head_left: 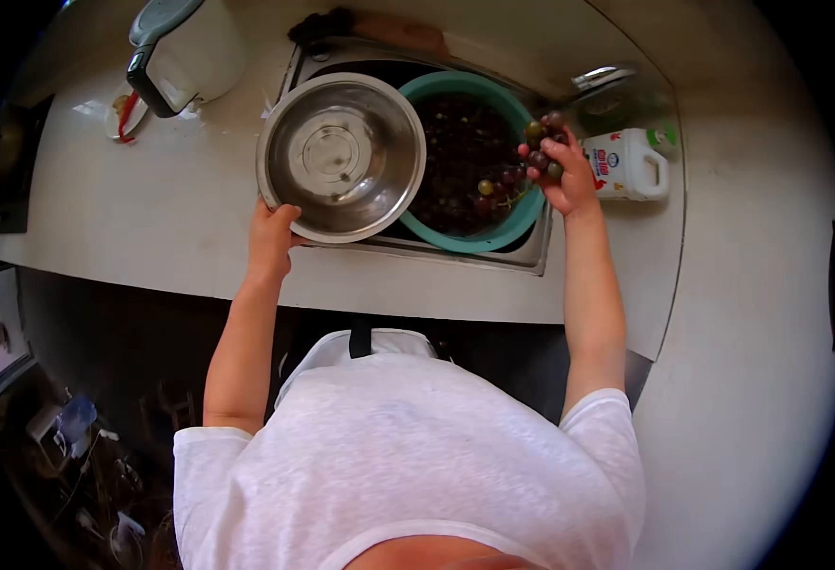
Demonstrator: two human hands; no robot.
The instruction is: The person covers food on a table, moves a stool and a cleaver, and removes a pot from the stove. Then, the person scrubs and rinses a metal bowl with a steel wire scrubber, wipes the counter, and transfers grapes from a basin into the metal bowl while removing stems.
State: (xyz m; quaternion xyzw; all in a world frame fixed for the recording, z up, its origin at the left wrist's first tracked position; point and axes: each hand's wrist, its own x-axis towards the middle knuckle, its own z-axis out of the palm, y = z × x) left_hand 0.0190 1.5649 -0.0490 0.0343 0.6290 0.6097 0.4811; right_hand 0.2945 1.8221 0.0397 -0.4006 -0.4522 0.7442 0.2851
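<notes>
My left hand [273, 237] grips the lower left rim of a steel bowl [341, 157], which has nothing in it and overlaps the sink's left part. Beside it, in the sink [531, 255], sits a green basin [484, 242] holding dark contents, partly hidden by the bowl. Over the basin's right rim, my right hand [569, 176] has its fingers round a bunch of grapes [539, 160], some reddish, some green. Part of the bunch hangs lower left, over the basin.
A white bottle [641, 166] with a green cap lies right of my right hand, near a clear container [612, 100]. At the back left stands a pitcher [199, 57] beside a small dish with a red item [128, 116]. The counter's front edge runs before me.
</notes>
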